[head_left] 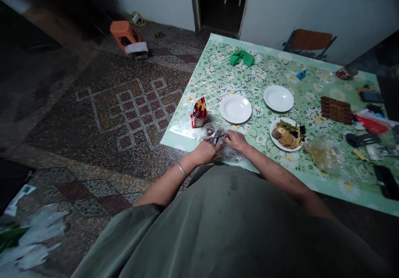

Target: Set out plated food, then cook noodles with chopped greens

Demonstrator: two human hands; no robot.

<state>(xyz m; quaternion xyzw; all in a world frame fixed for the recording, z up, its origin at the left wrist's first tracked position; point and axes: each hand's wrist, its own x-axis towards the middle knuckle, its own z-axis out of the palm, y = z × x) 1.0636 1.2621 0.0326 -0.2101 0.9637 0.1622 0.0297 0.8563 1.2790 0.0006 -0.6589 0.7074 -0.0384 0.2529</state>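
Observation:
Both my hands are on a clear plastic bag with dark contents at the near edge of the table. My left hand grips the bag's near left side, fingers closed on the plastic; a bangle is on that wrist. My right hand pinches the bag from the right. A red snack packet stands just left of the bag. Beyond it sit two empty white plates and a plate of food.
The green floral tablecloth also carries a green cloth, a brown woven mat, another clear bag, phones and small items at the right. An orange stool lies on the patterned floor; a folding chair stands behind the table.

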